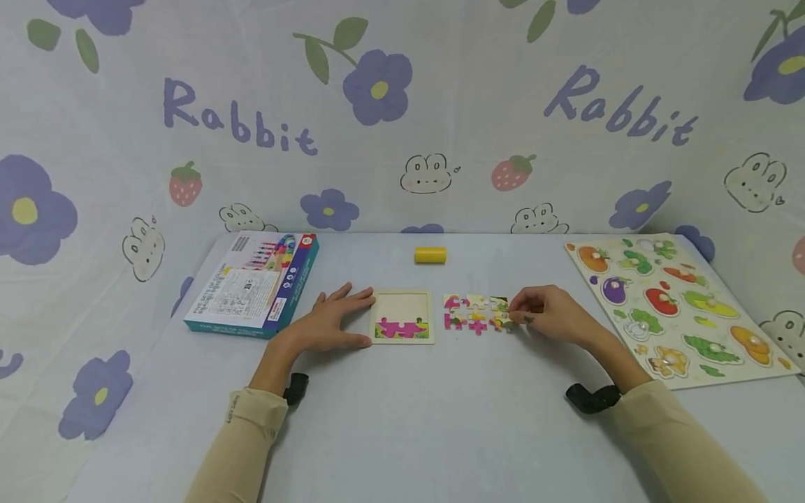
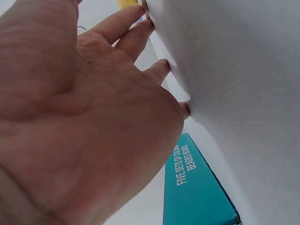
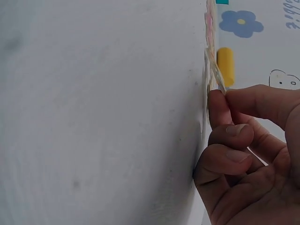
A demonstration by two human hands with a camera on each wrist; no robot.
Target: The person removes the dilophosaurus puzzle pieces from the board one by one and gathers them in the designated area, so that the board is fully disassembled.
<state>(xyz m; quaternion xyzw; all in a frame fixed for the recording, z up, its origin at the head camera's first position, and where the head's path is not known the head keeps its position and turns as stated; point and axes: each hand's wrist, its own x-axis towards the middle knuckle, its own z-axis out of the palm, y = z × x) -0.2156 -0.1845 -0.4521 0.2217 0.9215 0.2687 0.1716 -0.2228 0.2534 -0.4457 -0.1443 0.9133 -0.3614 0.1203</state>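
Observation:
My left hand lies spread on the table, its fingertips and thumb touching the left edge of a square wooden puzzle frame. Pink and green pieces fill the lower part of that frame; bare wood shows above them. To its right, several loose jigsaw pieces lie in two rows. At the right end of these rows my right hand pinches a jigsaw piece between thumb and forefinger, tilted up from the table in the right wrist view. In the left wrist view the left palm covers most of the scene.
A boxed set with a teal side lies at the left. At the back stands or lies a yellow cylinder. A vegetable knob-puzzle board lies on the right, close to the right forearm. Behind the table hangs a printed cloth.

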